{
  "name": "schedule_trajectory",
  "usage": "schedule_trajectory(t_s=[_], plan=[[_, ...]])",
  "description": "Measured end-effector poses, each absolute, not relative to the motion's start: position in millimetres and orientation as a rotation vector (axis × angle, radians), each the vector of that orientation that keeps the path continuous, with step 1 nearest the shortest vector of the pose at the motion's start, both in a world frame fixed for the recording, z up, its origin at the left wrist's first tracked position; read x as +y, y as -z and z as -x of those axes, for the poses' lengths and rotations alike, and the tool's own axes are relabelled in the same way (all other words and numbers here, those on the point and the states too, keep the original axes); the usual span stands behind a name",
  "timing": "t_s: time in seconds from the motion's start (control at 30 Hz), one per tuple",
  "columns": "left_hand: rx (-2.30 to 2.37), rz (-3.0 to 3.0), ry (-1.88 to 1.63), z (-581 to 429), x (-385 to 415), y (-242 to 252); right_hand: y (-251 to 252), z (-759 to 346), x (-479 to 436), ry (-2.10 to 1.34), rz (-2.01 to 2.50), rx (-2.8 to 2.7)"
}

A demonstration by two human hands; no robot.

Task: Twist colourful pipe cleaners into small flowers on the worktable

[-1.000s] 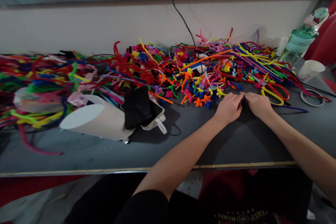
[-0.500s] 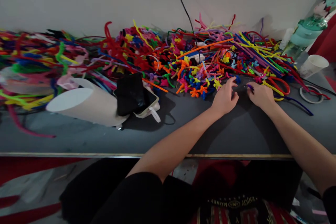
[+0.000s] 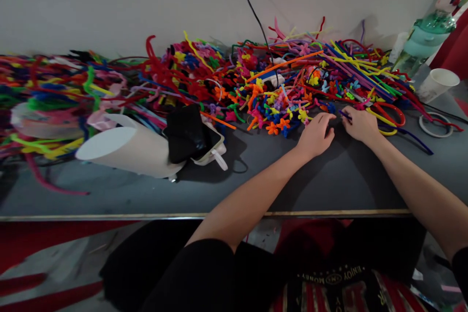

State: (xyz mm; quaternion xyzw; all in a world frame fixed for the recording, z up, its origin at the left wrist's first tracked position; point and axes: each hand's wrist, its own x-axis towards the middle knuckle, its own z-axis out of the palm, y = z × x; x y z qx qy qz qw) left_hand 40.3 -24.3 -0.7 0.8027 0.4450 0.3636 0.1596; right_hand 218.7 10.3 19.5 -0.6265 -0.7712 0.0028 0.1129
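Pinched in the fingers of my right hand (image 3: 360,124) is a dark purple pipe cleaner (image 3: 417,141). One short end pokes out at the fingertips, and the long tail runs behind the hand across the table to the right. My left hand (image 3: 316,134) lies on the table just to the left, thumb apart from the fingers, with nothing visible in it. Small pipe-cleaner flowers (image 3: 283,123) in orange, blue, yellow and pink are heaped beyond the left hand. Beside my right hand lie what look like scissors with red and yellow handle loops (image 3: 400,113).
Long pipe cleaners (image 3: 360,70) pile up along the wall. A white ring (image 3: 426,129), a paper cup (image 3: 438,85) and a greenish bottle (image 3: 426,41) stand at the right. Leftward are a black phone-like slab (image 3: 186,134) and a white tube (image 3: 127,156). A black cable (image 3: 248,2) hangs down.
The view has shifted slightly. My left hand's raised fingers have come down a little toward the right hand. My right hand still pinches the purple pipe cleaner and has barely moved.
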Motion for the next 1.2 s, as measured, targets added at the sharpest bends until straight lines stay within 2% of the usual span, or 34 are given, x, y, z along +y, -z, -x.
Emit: schedule_trajectory(t_s=[0.17,0.33,0.53,0.73,1.0,1.2], plan=[[1.272,-2.289,-1.050,-39.4,-21.2,4.1,-20.5,-213.4,7.0,-0.053,1.805,-2.320],[1.288,-2.247,-1.114,-38.0,-21.8,4.7,-24.3,-214.3,-0.4,-0.077,1.846,-2.100],[1.315,-2.227,-1.316,-38.2,-31.0,-3.7,-36.4,-215.9,-10.1,-0.141,1.979,-2.329],[1.378,-2.146,-1.395,-37.7,-31.6,-6.3,-38.2,-211.2,-13.4,-0.099,1.920,-2.462],[1.385,-2.159,-1.251,-37.5,-26.7,-4.9,-26.7,-218.2,-5.1,-0.252,1.744,-2.096],[1.396,-2.440,-0.870,-43.5,-22.3,0.7,-22.5,-224.1,8.9,-0.321,1.633,-1.747]])
